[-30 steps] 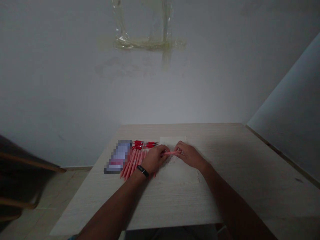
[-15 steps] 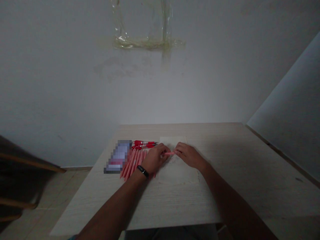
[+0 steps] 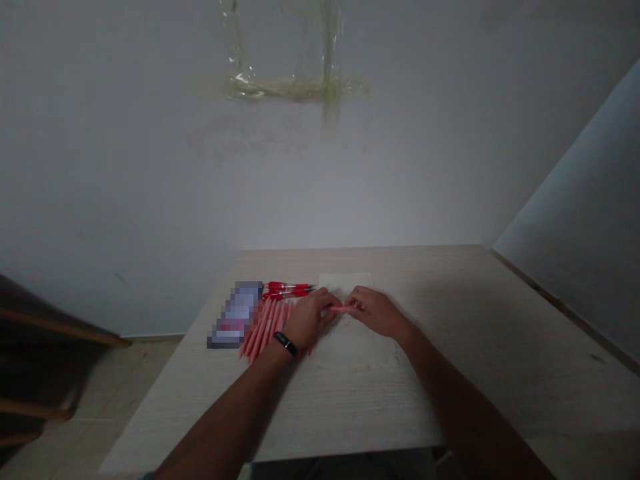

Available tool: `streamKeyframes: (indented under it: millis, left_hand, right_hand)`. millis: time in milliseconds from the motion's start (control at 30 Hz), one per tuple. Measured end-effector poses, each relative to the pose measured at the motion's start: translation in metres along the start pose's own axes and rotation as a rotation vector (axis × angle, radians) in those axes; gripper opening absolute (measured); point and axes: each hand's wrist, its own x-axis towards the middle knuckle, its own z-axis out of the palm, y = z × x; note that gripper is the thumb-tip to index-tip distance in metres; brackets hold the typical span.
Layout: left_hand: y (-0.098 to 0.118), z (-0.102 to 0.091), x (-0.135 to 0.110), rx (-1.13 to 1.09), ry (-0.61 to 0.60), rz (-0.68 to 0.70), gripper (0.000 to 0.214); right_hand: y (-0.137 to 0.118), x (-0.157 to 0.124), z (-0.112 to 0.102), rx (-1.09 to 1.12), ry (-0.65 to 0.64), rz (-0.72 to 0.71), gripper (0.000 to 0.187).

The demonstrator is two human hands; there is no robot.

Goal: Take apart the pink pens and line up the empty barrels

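Note:
My left hand [image 3: 313,319] and my right hand [image 3: 376,312] meet above a white sheet of paper [image 3: 357,353] on the table. Between their fingertips lies a thin pink stick [image 3: 340,309], possibly a pen barrel, pinched by both hands. Its right end is partly hidden by my right fingers. Left of my left hand lies a row of several pink pen-like sticks [image 3: 265,327], their lower ends partly behind my hand. Several red pens [image 3: 287,289] lie beyond them. A black wristband [image 3: 286,344] circles my left wrist.
A pixelated flat object [image 3: 236,315] lies at the left of the pink row on the pale wood table [image 3: 350,417]. A wall stands behind the table's far edge, with tape marks [image 3: 295,87] on it. Dark wooden furniture [image 3: 40,333] stands at the lower left.
My right hand has curled further over the pink stick, and less of the stick shows. My hands sit slightly closer together.

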Motion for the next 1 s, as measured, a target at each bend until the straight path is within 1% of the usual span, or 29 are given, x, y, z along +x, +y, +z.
streamKeyframes:
  millis: [100,233,400,533,700,900,1000]
  left_hand:
    - [-0.0003,0.0008,0.0001,-0.017,0.011,0.026,0.013]
    - [-0.0006,0.0017,0.0008,-0.020,0.013,0.020,0.012]
    - [0.0002,0.0012,0.0011,-0.001,0.006,-0.002,0.015]
    - [0.0002,0.0012,0.0005,0.017,-0.008,-0.021,0.015]
    - [-0.0010,0.0027,0.0005,0.032,-0.006,-0.031,0.015]
    - [-0.0011,0.0025,0.0000,0.012,0.002,-0.009,0.015]
    - [-0.0004,0.0020,0.0001,-0.003,0.020,-0.004,0.014]
  right_hand:
    - [0.0022,0.0007,0.0012,-0.046,-0.035,-0.053,0.024]
    - [0.0026,0.0007,0.0014,-0.079,-0.038,-0.069,0.026]
    - [-0.0008,0.0005,0.0002,-0.037,-0.018,-0.047,0.023]
    - [-0.0019,0.0002,0.0000,0.008,-0.002,-0.018,0.017]
    - [-0.0015,0.0001,0.0004,0.015,0.009,-0.022,0.011]
    - [-0.0041,0.0001,-0.0004,0.019,-0.008,0.018,0.015]
    - [-0.0025,0.0005,-0.0001,-0.005,-0.027,-0.025,0.018]
